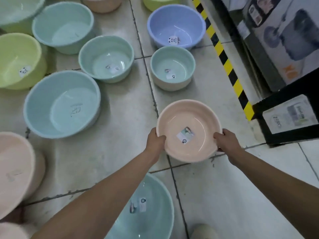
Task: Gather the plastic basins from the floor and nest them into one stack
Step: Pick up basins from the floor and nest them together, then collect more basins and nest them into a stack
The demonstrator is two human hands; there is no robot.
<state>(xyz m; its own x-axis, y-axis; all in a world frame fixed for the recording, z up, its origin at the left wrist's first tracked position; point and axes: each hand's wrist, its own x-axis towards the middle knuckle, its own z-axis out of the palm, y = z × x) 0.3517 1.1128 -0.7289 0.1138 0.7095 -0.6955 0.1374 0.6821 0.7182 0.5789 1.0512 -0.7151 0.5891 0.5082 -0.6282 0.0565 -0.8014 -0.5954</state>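
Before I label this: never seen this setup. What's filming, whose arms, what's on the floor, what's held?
No robot: a person wears one wide-angle camera on the head, looking forward and down, so the arms are their own. The left hand and right hand grip opposite sides of a small pink basin. On the tiled floor sit loose basins: a small teal basin ahead, a blue basin beyond it, a yellow-green basin and a large pink basin at left.

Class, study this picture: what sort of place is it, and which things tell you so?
Probably a household-goods shop or stockroom: many plastic basins sit on the tiled floor with product labels inside, printed boxes stand at the right, and striped tape marks the floor edge.
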